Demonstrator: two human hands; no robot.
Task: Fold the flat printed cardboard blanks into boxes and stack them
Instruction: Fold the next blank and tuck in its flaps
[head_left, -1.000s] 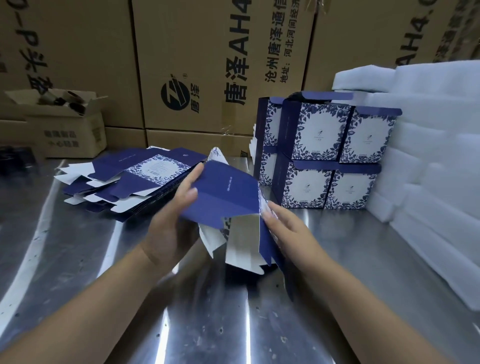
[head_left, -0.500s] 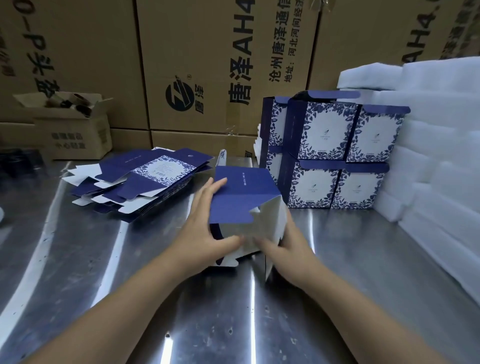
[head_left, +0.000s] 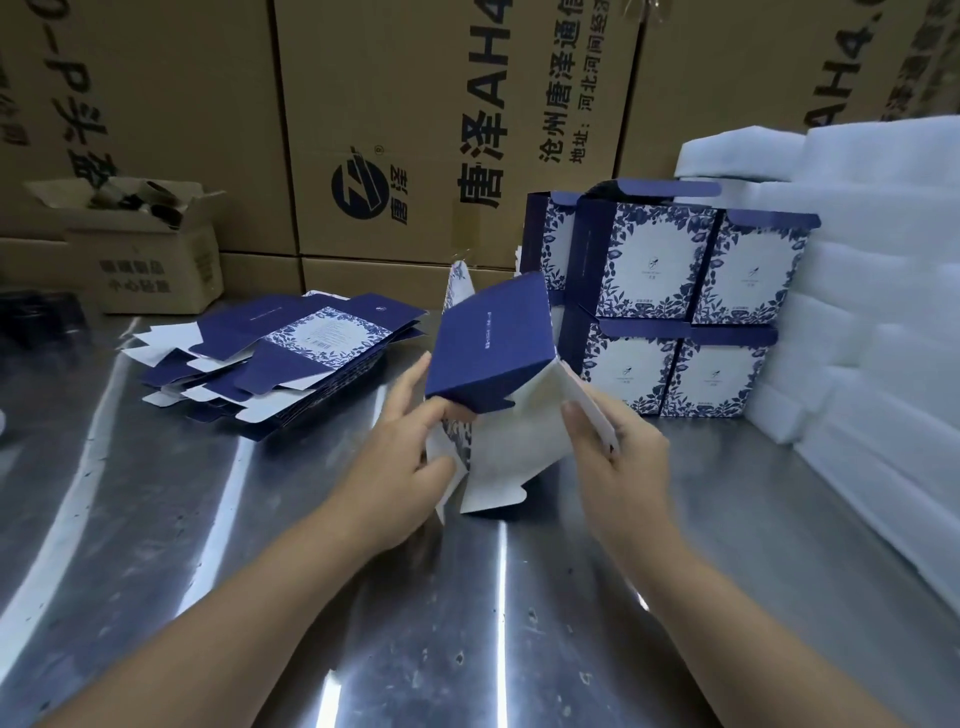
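The half-erected navy-and-white printed cardboard box (head_left: 493, 364) is held just above the middle of the steel table (head_left: 467, 623), with its white bottom flaps hanging open on the near side. Risk: a flap pressed off its crease would probably buckle the thin board and leave the base unlocked. The left hand (head_left: 400, 467) pinches the near-left corner between thumb and fingers. The right hand (head_left: 618, 457) grips the right wall, fingers curled. The stacked finished boxes (head_left: 675, 312) stand far right.

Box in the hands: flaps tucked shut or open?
Open, half formed. The box has its navy panel up, but white flaps hang loose below, between the left hand and right hand.
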